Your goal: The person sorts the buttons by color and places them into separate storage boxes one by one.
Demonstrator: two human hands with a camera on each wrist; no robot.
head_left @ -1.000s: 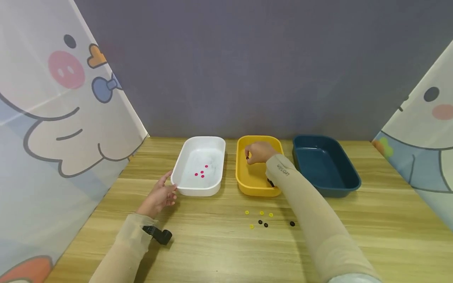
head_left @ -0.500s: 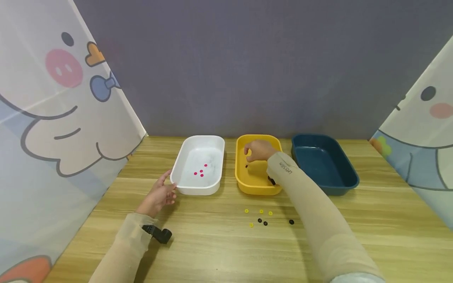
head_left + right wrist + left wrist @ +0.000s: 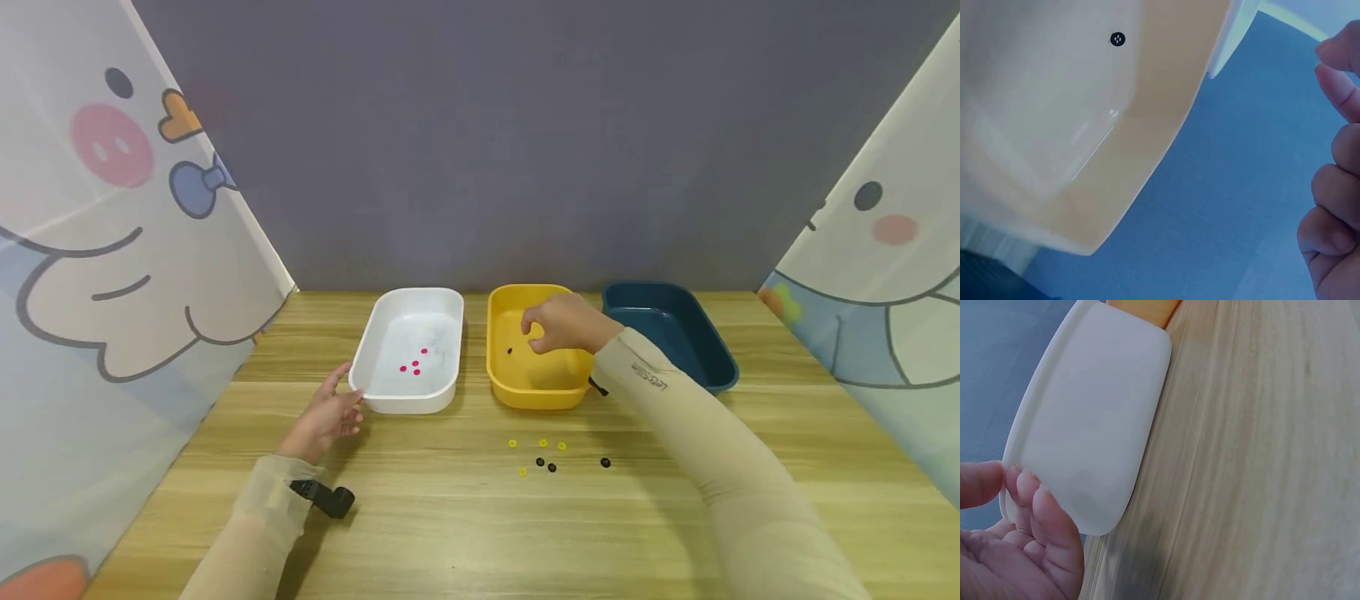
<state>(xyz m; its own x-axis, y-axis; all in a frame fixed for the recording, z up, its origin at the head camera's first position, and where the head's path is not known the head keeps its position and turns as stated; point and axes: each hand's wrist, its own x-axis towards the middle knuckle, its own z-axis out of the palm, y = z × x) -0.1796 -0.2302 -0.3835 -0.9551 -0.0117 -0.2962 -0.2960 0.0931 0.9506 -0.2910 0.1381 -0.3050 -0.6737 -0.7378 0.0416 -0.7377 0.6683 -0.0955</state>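
R hand (image 3: pixel 564 322) is over yellow tray (image 3: pixel 536 400): fingers curled in, gap btwn thumb & index, nothing gripped. One blk btn (image 3: pixel 510 351) lies on tray floor, just L of R hand's fingertips, not touching them; its holes show in R wrist view.

L hand (image 3: pixel 324 418) grips white tray (image 3: pixel 407 406) at the corner nearest that hand, thumb at rim, fingers bent against outer wall (per L wrist view). Inside, to R of L hand & a bit fwd of it, 4 red btns (image 3: pixel 416 363) lie in a loose cluster, each apart.

Loose btns on wood-grain table (image 3: pixel 420 517), nearer the person than R hand: 4 yellow btns (image 3: pixel 543 443), 3 in a rough row + 1 closer to the person; also 3 table blk btns (image 3: pixel 552 467), 2 near each other among the yellows, 1 further R, beside R forearm.

Dark blue tray (image 3: pixel 667 333) is to R of R hand, partly hidden by R wrist & sleeve. Beige sleeves (image 3: pixel 738 467) on both arms. Blk wrist unit (image 3: pixel 324 497) sticks out on R side of L wrist, behind L hand.

Beyond both hands, past the trays: plain grey backdrop (image 3: pixel 525 167). Cartoon-print panels (image 3: pixel 112 250) flank it, one to L of L hand, other well to R of R hand.
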